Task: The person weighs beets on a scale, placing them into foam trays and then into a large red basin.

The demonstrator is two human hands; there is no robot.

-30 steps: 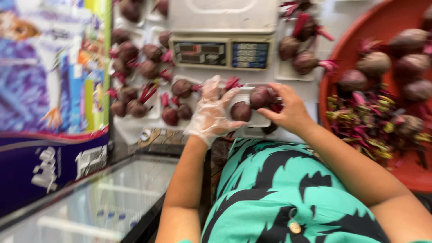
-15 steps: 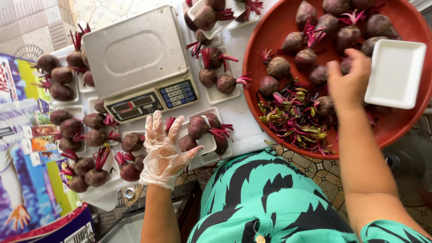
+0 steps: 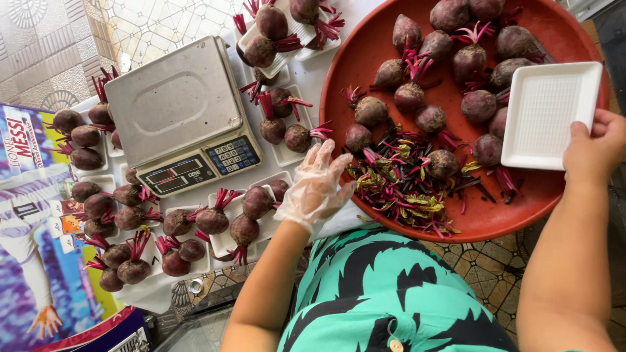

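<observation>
At the far left of the frame a colourful printed box [image 3: 39,221] lies on the tabletop. Next to it, small white trays of beets [image 3: 130,241] sit in rows, stems trimmed short, each portion kept apart from the next. Above them, upper left of centre, stands a metal kitchen scale [image 3: 182,117] with its pan bare and its display turned toward the person, so it seems set there for easy reading. More filled trays [image 3: 280,39] lie just beyond it at the top.

Near the middle, the left hand [image 3: 317,186], in a thin clear glove, hovers spread and holding nothing, just above a filled tray at the edge of the big red basin [image 3: 365,72]. The basin holds loose beets [image 3: 456,65], with a pile of cut stems [image 3: 404,189] heaped on its near side. At the right edge, the bare right hand [image 3: 596,150] grips an empty white tray [image 3: 548,114] by its corner, flat over the basin.
</observation>
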